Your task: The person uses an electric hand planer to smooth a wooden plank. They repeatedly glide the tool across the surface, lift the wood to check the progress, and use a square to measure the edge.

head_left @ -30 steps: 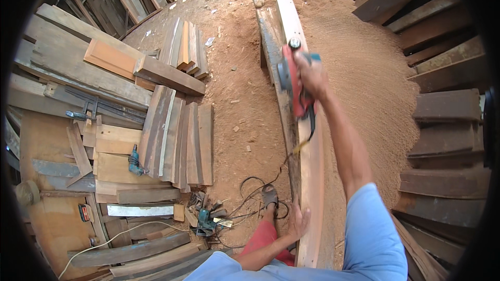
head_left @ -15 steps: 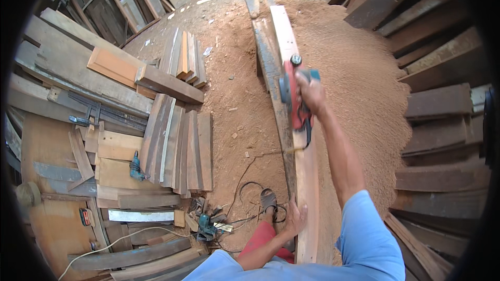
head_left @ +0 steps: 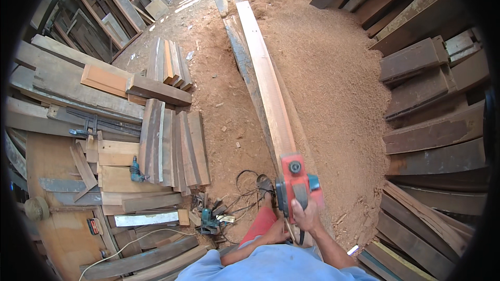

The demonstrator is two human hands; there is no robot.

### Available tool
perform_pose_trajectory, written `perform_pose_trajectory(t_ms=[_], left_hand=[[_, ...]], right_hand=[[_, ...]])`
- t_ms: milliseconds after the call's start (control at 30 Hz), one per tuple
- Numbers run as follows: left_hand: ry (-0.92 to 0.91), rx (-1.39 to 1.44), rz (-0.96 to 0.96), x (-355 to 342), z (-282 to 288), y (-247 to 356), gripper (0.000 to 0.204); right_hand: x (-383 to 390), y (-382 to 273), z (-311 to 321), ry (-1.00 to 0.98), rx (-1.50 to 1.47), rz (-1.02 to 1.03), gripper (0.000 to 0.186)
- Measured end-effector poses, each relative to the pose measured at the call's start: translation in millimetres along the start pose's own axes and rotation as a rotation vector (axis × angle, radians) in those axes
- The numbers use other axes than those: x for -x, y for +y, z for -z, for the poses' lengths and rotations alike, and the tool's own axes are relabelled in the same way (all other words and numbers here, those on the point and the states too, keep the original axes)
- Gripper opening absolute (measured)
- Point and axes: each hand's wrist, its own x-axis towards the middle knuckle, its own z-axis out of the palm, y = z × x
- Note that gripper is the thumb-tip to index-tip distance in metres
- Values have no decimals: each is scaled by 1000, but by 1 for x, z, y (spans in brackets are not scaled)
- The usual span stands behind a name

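My right hand (head_left: 307,214) is wrapped round the rear handle of a red and black electric planer (head_left: 295,177). The planer rests on the near part of a long pale wooden plank (head_left: 264,65), close to my body. The plank runs away from me along a worn bench beam (head_left: 240,54) with blue-grey paint marks. My left hand (head_left: 277,233) is low beside the plank's near end, just left of the planer's rear. Its fingers are partly hidden there, so their grip is unclear. A dark cord hangs behind the planer.
Sawdust and shavings (head_left: 333,88) lie heaped right of the bench. Stacked boards (head_left: 174,140) stand on the left, with a teal drill (head_left: 136,170) beside them. A teal power tool (head_left: 209,222) and loose cords lie by my sandalled foot (head_left: 264,183). Dark timber (head_left: 435,125) lines the right.
The planer has come back along the plank toward my body with my right hand on it. My left hand has shifted slightly left and nearer to me. The view has turned somewhat.
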Motion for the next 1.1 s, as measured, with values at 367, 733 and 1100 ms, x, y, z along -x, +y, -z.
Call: perform_pose_trajectory(t_ms=[367, 733, 1100], left_hand=[[57, -44, 241, -58, 48, 7, 100], [-174, -212, 416, -67, 62, 11, 92], [25, -194, 175, -31, 27, 16, 81]], right_hand=[[-425, -108, -30, 107, 160, 2, 55], [-536, -149, -19, 103, 35, 46, 52], [-73, -2, 16, -99, -57, -81, 29]])
